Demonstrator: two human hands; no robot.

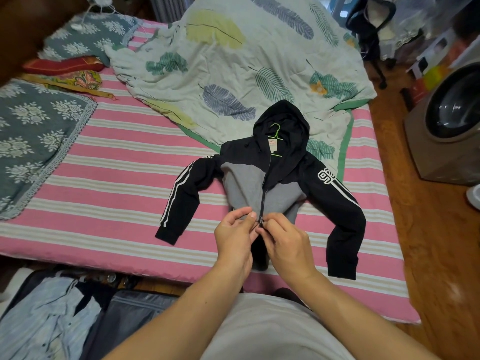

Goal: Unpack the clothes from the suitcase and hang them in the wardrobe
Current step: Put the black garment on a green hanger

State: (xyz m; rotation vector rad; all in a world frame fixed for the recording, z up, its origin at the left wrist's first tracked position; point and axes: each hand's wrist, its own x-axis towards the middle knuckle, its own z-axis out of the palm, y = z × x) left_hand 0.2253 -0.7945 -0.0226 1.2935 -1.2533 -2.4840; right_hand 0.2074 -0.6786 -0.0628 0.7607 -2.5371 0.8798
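A black and grey hooded jacket lies spread on the pink striped bed, sleeves out to both sides. A green hanger sits inside its neck, hook showing in the hood. My left hand pinches the left front edge at the bottom of the zip. My right hand pinches the zip slider there. The zip is joined from the hands up to the chest. The open suitcase at the lower left holds a light blue shirt and dark clothes.
A leaf-print quilt covers the far half of the bed. Blue floral pillows lie at the left. A washing machine stands on the wooden floor at the right, with a black chair behind it.
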